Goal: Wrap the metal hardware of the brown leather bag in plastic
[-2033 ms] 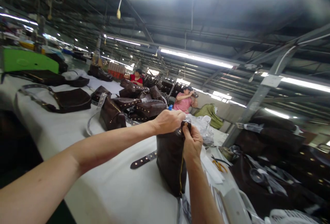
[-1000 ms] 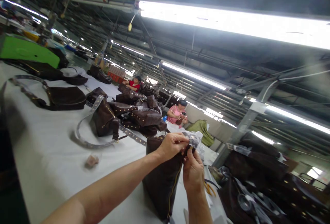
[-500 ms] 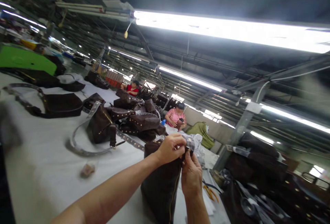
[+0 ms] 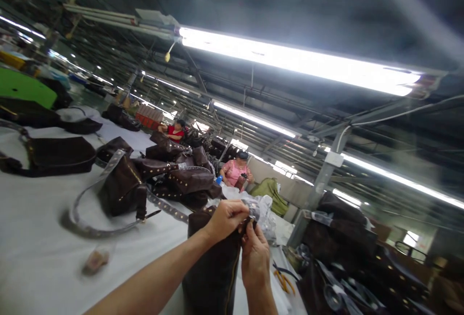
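A dark brown leather handbag [image 4: 210,271] stands upright on the table before me, a zipper running down its right edge. My left hand [image 4: 229,217] is closed at the bag's top corner, its fingers pinching a strap [image 4: 253,208] wrapped in clear plastic. Just below and to the right, my right hand [image 4: 255,252] is closed too, thumb and fingertips pinching the dark strap end by the bag's corner. The exact spot where the fingers meet is partly hidden. Behind them lies crumpled clear plastic [image 4: 267,218].
Several finished-looking brown bags [image 4: 192,177] are heaped across the white table [image 4: 145,266]. Orange-handled scissors [image 4: 284,281] lie to the right. More dark bags [image 4: 340,237] are piled beyond the table's right edge. Two people sit farther back, one in a pink top [image 4: 232,172].
The view has turned slightly right and up, so the surroundings shift left and mostly down. Both hands keep their pinch at the bag's corner.
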`<state>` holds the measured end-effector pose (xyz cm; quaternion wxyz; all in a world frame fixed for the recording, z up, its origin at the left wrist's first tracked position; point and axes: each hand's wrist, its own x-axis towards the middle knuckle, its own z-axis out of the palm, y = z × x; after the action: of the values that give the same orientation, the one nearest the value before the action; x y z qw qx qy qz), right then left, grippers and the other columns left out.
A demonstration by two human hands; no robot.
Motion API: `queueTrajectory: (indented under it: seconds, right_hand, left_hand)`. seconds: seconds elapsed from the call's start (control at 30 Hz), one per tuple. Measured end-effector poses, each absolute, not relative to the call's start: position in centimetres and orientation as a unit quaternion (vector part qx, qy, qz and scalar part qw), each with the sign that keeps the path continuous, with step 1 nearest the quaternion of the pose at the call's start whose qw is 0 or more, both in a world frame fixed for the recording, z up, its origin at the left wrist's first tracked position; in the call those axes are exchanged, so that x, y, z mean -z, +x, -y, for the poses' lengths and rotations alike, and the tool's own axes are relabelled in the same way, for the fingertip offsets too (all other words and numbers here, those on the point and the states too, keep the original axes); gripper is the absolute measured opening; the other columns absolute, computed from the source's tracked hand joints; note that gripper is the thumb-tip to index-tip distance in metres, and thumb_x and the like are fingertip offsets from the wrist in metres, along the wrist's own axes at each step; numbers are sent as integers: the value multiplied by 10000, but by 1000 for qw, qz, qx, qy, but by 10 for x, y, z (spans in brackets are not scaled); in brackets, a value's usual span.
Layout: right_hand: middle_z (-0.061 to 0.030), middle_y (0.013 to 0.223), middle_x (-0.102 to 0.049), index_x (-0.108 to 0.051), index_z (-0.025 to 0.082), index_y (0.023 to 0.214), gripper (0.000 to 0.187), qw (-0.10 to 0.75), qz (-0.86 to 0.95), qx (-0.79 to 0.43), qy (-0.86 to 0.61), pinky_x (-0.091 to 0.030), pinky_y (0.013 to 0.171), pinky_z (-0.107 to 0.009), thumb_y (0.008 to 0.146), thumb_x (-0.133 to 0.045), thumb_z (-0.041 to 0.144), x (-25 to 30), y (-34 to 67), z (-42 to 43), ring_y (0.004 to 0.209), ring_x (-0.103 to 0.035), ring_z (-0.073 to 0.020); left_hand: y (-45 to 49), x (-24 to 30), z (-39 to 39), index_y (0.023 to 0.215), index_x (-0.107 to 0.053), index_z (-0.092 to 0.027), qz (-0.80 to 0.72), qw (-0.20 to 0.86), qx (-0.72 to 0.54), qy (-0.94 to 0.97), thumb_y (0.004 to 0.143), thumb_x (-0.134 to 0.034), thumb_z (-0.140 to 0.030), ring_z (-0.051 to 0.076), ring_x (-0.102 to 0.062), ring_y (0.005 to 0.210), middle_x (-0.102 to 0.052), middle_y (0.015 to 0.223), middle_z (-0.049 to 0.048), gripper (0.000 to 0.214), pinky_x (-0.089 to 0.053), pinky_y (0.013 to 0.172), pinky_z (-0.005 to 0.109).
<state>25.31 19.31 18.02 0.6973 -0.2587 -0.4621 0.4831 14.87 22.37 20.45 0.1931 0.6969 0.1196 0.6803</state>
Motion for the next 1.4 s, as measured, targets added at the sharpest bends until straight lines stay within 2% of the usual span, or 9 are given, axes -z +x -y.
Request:
queueTrajectory:
  seconds: [0.1, 0.23, 0.3, 0.5, 0.73, 0.87, 0.97, 1.1, 1.4]
  right_hand:
    - [-14, 844, -742, -755, 201, 954, 406, 704, 452, -484, -257, -528, 649, -226, 635, -832, 440, -180, 253, -192, 746, -660, -159]
    - [-60, 948, -746, -752, 194, 991, 412, 702, 458, -478, -262, -546, 720, -277, 666, -805, 443, -179, 253, -192, 839, -676, -207]
    - [-68, 953, -745, -748, 192, 1013, 444, 702, 455, -479, -267, -550, 726, -291, 660, -807, 453, -178, 253, -193, 854, -681, -221]
    - [-36, 890, -745, -745, 190, 1007, 457, 704, 454, -481, -259, -545, 692, -267, 643, -823, 455, -180, 249, -191, 808, -678, -192]
    - [-40, 887, -744, -745, 184, 984, 421, 691, 471, -491, -245, -536, 718, -284, 663, -815, 448, -183, 241, -183, 793, -678, -187]
    - [-39, 896, -746, -746, 191, 968, 426, 689, 471, -497, -239, -531, 704, -276, 642, -824, 452, -185, 242, -181, 783, -678, -185]
    - [-37, 899, -746, -746, 188, 959, 420, 693, 467, -493, -241, -525, 698, -258, 642, -823, 454, -184, 243, -180, 771, -673, -170]
    - [-47, 903, -743, -738, 185, 982, 430, 683, 477, -496, -244, -533, 735, -292, 668, -801, 472, -183, 244, -180, 831, -679, -201]
    - [-33, 863, -738, -744, 196, 948, 388, 680, 475, -509, -231, -540, 760, -301, 654, -810, 439, -186, 240, -173, 903, -672, -225]
  left_hand:
    - [148, -208, -225, 660, -611, -134, -109, 179, -666, 716, 841, -560, -186, 90, -476, 579, -538, 689, 12, 194, -373, 537, 193]
    - [143, -211, -224, 626, -571, -147, -121, 119, -651, 740, 748, -539, -81, 90, -437, 584, -484, 659, -12, 142, -342, 542, 193]
    - [140, -210, -224, 625, -576, -149, -129, 111, -644, 746, 743, -542, -76, 90, -437, 582, -487, 658, -14, 143, -346, 545, 193]
    - [134, -202, -225, 787, -692, -139, -132, 128, -644, 743, 887, -541, -181, 125, -571, 687, -622, 764, 40, 186, -447, 648, 224]
    - [134, -202, -221, 695, -634, -125, -114, 215, -662, 709, 883, -596, -311, 79, -486, 518, -548, 689, 9, 267, -383, 490, 197]
    - [131, -210, -220, 670, -601, -140, -117, 118, -634, 755, 886, -555, -225, 103, -508, 612, -539, 683, 13, 236, -401, 589, 209]
    - [129, -213, -220, 672, -572, -153, -111, 54, -611, 782, 858, -511, -157, 104, -472, 619, -515, 685, 8, 195, -374, 594, 210]
    - [128, -215, -220, 635, -510, -170, -116, 12, -593, 797, 789, -489, -108, 102, -406, 581, -453, 650, -12, 168, -332, 560, 216]
    - [122, -219, -219, 617, -452, -185, -117, -56, -565, 815, 779, -452, -84, 117, -402, 600, -440, 650, -8, 191, -317, 575, 242]
